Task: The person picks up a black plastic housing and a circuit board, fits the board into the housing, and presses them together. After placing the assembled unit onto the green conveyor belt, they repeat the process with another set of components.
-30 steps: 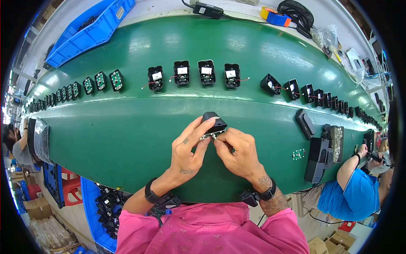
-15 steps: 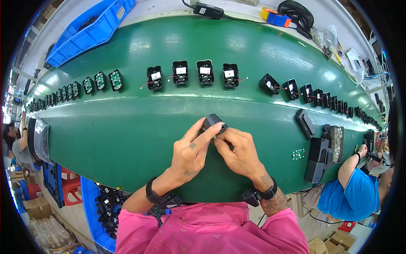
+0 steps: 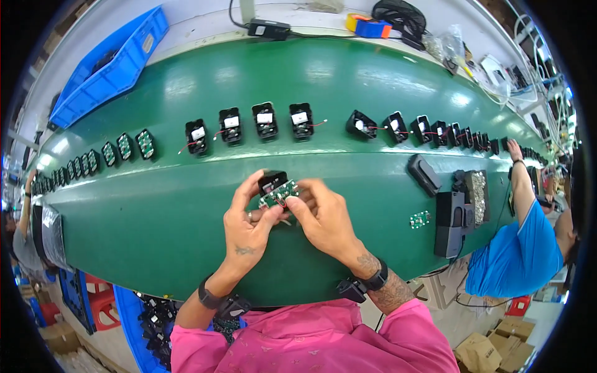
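Observation:
My left hand (image 3: pixel 249 221) and my right hand (image 3: pixel 323 217) meet over the green conveyor belt (image 3: pixel 155 217). Between the fingertips of both sits a small green circuit board (image 3: pixel 280 194) with red wires, held against a black plastic housing (image 3: pixel 272 180). The left fingers wrap around the housing from the left. My right thumb and forefinger pinch the board's right end. On the belt beyond them runs a row of black housings with white labels (image 3: pixel 265 120), and more black housings (image 3: pixel 398 126) trail off to the right.
Several green circuit boards (image 3: pixel 124 146) line the belt at left. Black stacked parts (image 3: pixel 449 217) and a loose green board (image 3: pixel 420 219) lie at right, near a person in a blue shirt (image 3: pixel 510 261). A blue bin (image 3: pixel 106 68) stands at the far left.
The green circuit board has come up into view against the black housing; earlier my fingers covered the housing. The housings on the belt have drifted slightly left.

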Action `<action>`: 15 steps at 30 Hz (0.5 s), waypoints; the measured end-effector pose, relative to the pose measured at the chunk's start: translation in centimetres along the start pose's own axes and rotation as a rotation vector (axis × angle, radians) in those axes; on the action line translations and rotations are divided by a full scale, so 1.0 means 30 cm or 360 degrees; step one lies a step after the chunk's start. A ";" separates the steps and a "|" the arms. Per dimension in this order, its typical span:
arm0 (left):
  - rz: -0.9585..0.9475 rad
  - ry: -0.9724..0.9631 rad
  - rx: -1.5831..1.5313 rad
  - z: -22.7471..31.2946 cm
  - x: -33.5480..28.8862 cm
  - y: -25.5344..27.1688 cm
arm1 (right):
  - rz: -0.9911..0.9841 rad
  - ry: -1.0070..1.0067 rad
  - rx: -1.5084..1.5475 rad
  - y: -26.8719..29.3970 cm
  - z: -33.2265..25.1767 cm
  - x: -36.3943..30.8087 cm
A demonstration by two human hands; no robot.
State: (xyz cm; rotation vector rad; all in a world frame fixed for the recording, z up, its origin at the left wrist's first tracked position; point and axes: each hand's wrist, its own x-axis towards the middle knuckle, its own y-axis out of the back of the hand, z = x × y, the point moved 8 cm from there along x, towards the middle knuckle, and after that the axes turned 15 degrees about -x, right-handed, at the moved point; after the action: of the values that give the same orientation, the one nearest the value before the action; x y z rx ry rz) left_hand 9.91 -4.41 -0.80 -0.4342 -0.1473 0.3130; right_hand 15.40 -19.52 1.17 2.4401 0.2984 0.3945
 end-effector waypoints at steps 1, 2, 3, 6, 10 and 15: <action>-0.0032 0.0004 -0.0014 -0.003 -0.002 0.001 | -0.0179 -0.0100 0.0213 -0.028 0.032 0.003; -0.0090 0.0061 0.0145 -0.010 -0.009 0.005 | -0.0369 -0.0189 0.0437 -0.064 0.053 0.001; -0.0145 0.0117 0.0306 -0.021 -0.010 0.001 | -0.0329 -0.0176 0.0476 -0.063 0.063 0.003; -0.0156 0.0058 0.0475 -0.024 -0.009 0.001 | -0.0337 -0.0167 0.0710 -0.045 0.049 -0.005; -0.0163 0.0050 0.0265 -0.054 -0.011 -0.004 | -0.0162 0.0218 0.0748 -0.036 -0.026 -0.017; -0.0183 -0.0253 0.0562 -0.016 -0.024 -0.014 | -0.0219 0.0042 0.0457 -0.011 0.021 -0.008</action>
State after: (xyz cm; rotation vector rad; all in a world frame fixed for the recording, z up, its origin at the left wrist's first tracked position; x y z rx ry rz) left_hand 9.45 -5.19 -1.12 -0.0503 -0.2660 0.2539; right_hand 15.37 -19.69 0.43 2.6744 0.5651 0.3434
